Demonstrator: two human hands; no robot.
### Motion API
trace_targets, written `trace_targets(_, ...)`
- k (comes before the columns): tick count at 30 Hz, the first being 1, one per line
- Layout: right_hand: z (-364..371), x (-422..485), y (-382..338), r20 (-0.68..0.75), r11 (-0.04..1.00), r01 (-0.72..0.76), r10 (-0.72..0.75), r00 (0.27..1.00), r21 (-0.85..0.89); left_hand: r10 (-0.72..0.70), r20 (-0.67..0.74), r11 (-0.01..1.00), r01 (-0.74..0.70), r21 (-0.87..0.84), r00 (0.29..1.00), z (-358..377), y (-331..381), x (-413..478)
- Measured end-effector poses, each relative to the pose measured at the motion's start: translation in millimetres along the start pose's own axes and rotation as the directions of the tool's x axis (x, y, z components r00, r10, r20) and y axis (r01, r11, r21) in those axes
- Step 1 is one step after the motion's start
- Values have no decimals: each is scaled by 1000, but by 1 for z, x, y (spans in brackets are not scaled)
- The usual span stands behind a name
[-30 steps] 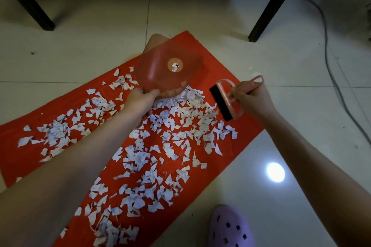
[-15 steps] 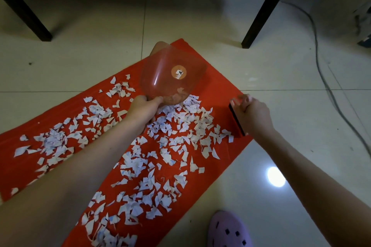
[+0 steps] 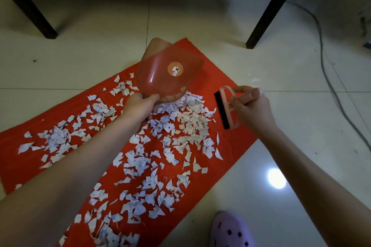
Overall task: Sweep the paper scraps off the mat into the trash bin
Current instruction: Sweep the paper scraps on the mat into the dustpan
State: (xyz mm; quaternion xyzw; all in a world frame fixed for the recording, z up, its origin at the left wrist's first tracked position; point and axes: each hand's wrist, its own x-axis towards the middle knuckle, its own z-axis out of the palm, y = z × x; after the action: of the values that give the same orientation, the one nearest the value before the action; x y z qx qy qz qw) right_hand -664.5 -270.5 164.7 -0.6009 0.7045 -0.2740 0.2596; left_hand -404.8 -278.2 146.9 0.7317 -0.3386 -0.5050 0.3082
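Observation:
A red mat (image 3: 226, 84) lies slantwise on the tiled floor, strewn with several white paper scraps (image 3: 160, 146). My left hand (image 3: 138, 106) grips the near edge of a translucent pink dustpan (image 3: 166, 78), tilted up over the mat's far end, with a round sticker on it and a few scraps at its lower lip. My right hand (image 3: 251, 108) holds a small pink hand brush (image 3: 226, 110) with black bristles, at the mat's right edge beside the densest pile of scraps. No trash bin is in view.
Dark table legs (image 3: 269, 10) stand on the floor behind the mat, another leg (image 3: 28, 6) at the far left. A cable (image 3: 329, 78) runs along the right. A lilac clog (image 3: 230, 230) is at the bottom edge. A lamp glare (image 3: 277, 178) shines on the tiles.
My right hand swept the brush down against the mat's right edge, then lifted and turned it so the pink handle shows again. The dustpan stayed tilted in my left hand.

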Motion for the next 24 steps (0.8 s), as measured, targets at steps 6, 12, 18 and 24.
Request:
trace_targets(6, 33, 25, 8, 83, 965, -86, 110, 990, -250, -2, 14, 1000, 2, -2, 1000, -1, 0, -2)
trace_targets(12, 32, 8, 1, 213, 994, -106, 97, 972, 32, 0, 10, 1000, 0, -19, 1000, -7, 1, -2)
trace_targets(18, 4, 6, -1, 47, 1000, -6, 8, 999, -30, -12, 0, 999, 12, 35, 1000, -9, -1, -1)
trace_targets(24, 14, 23, 21, 42, 950, -14, 28, 999, -312, -6, 5, 1000, 6, 16, 1000, -5, 3, -5)
